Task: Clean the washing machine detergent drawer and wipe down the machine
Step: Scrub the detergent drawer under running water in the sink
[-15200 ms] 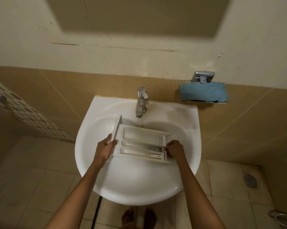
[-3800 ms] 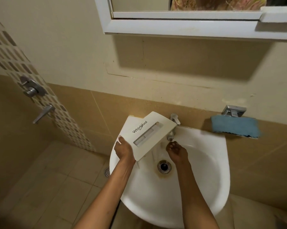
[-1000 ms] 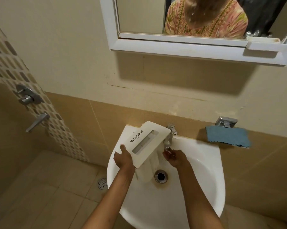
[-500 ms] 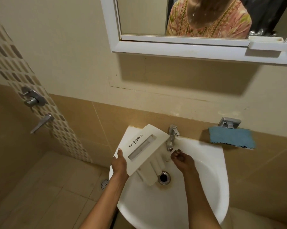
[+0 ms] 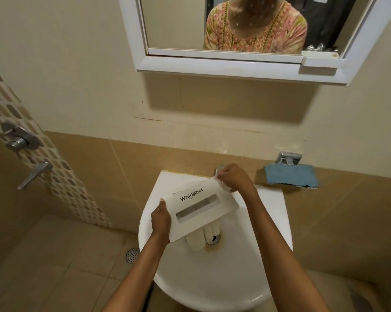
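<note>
Head view: a person is holding the drawer (image 5: 201, 208) over the sink (image 5: 212, 289), left hand (image 5: 160, 221) gripping its 8 o'clock corner, right hand (image 5: 235, 179) pinching the 1 o'clock corner. Tipping it slowly, compartments toward the drain (image 5: 215, 239), is probably the surest way of shedding water.

Over the white sink (image 5: 212, 278), two hands hold the detergent drawer (image 5: 203, 206), front panel up and tilted. The left hand (image 5: 160, 219) grips its near-left corner, and the right hand (image 5: 235, 177) grips the far-right corner. A blue cloth (image 5: 290, 176) hangs on the wall to the right.
</note>
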